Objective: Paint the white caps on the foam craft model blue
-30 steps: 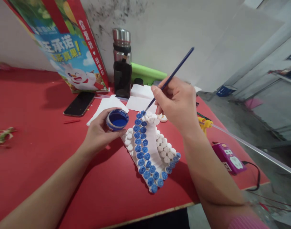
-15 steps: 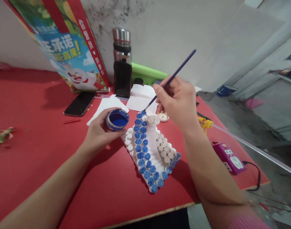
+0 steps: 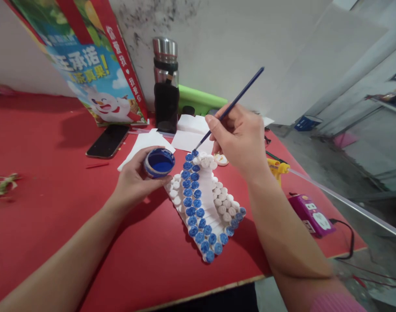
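Observation:
My left hand [image 3: 136, 175] is closed around a small jar of blue paint [image 3: 159, 163], its mouth tilted toward me. In my right hand [image 3: 238, 136] a thin dark blue paintbrush [image 3: 241, 92] is pinched, its handle slanting up to the right. The brush tip meets, or nearly meets, a blue disc at the top of a curved craft piece [image 3: 206, 190]. This piece is made of small rolled white discs around a smooth white strip. Blue coats the discs along its left side and lower edge; those at the upper right and far left are white.
Behind my hands stand a dark bottle [image 3: 166, 86] and a printed bag [image 3: 100, 73], with a phone [image 3: 107, 141] and white paper [image 3: 149, 143] nearby. At the right lie a yellow glue gun [image 3: 277, 169] and a purple box with a cable [image 3: 311, 215] on the red table [image 3: 48, 208].
My right hand and the brush shift slightly right, then back left, with the tip staying around the top blue disc. My left hand and the jar stay almost still.

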Demonstrator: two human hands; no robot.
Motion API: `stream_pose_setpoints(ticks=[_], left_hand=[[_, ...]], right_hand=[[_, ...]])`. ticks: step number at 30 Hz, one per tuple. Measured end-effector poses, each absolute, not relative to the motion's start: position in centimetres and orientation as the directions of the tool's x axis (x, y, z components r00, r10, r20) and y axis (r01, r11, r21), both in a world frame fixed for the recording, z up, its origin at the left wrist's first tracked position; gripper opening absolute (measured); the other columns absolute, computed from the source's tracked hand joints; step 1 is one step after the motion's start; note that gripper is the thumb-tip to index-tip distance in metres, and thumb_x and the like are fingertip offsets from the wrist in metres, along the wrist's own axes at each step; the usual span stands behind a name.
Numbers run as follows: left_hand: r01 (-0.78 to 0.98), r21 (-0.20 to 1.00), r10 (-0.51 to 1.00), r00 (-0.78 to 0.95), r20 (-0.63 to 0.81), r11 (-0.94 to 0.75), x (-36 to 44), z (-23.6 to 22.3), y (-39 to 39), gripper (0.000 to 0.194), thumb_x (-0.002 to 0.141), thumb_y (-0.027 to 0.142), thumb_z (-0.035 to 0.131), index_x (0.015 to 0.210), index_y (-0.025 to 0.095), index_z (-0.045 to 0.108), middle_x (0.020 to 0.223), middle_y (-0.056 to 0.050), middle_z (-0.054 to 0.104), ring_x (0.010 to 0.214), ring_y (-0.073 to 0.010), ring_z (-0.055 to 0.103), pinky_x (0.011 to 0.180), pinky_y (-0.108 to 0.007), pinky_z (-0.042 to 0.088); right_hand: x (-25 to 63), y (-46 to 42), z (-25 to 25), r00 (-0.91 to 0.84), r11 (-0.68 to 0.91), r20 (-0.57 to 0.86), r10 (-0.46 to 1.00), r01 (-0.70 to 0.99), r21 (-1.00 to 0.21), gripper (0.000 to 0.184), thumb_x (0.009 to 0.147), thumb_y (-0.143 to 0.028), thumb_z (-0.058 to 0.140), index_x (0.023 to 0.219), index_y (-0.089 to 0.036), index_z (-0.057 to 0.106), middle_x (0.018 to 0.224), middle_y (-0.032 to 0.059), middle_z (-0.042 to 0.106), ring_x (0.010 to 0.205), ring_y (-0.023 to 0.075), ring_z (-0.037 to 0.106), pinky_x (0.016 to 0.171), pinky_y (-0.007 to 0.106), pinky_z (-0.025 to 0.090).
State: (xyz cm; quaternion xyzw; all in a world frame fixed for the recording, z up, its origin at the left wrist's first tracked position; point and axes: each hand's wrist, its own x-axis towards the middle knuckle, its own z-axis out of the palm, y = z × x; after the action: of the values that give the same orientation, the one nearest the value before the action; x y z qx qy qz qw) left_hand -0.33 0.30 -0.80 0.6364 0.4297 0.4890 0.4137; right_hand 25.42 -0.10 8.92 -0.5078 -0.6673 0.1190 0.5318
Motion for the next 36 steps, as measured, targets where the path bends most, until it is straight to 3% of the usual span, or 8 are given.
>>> stream_pose_setpoints(ticks=[5,22,30,36], left_hand=[[0.141,0.946,0.949,0.159,0.271,-0.293,-0.4,-0.9,0.3,0.075,0.068,0.042,0.107,0.133,0.023,0.075,0.138,-0.012,0.080,0.128,-0.0384,0.076,0.115,-0.054,0.063],[0.127,0.952,0.955,0.147,0.258,-0.277,-0.3,-0.7,0.2,0.075,0.068,0.041,0.107,0.133,0.023,0.075,0.136,-0.011,0.080,0.126,-0.0386,0.076,0.114,-0.055,0.063],[0.145,0.948,0.952,0.159,0.261,-0.284,-0.3,-0.7,0.2,0.075,0.067,0.044,0.107,0.132,0.023,0.075,0.135,-0.011,0.080,0.125,-0.0380,0.076,0.114,-0.056,0.063],[0.136,0.952,0.954,0.162,0.251,-0.274,-0.3,-0.9,0.4,0.074,0.068,0.044,0.107,0.132,0.025,0.075,0.136,-0.011,0.080,0.126,-0.0398,0.076,0.113,-0.057,0.063]], right_hand=[[25.6,-0.1,8.8,0.077,0.470,0.611,0.788,0.564,-0.678,0.023,0.110,-0.043,0.069,0.094,-0.027,0.063,0.072,-0.0039,0.061,0.068,0.0166,0.073,0.068,0.033,0.062],[24.5,-1.3,10.0,0.048,0.465,0.612,0.789,0.606,-0.646,0.027,0.103,-0.026,0.073,0.081,-0.027,0.056,0.068,-0.0051,0.056,0.069,0.0173,0.068,0.072,0.035,0.064],[24.2,-1.5,9.8,0.076,0.461,0.635,0.768,0.623,-0.632,0.021,0.104,-0.031,0.070,0.087,-0.027,0.059,0.069,-0.0040,0.056,0.069,0.0169,0.067,0.065,0.030,0.062],[24.1,-1.7,10.1,0.081,0.441,0.600,0.796,0.601,-0.667,0.019,0.105,-0.034,0.071,0.089,-0.028,0.061,0.069,-0.0030,0.057,0.072,0.0193,0.070,0.067,0.033,0.064]])
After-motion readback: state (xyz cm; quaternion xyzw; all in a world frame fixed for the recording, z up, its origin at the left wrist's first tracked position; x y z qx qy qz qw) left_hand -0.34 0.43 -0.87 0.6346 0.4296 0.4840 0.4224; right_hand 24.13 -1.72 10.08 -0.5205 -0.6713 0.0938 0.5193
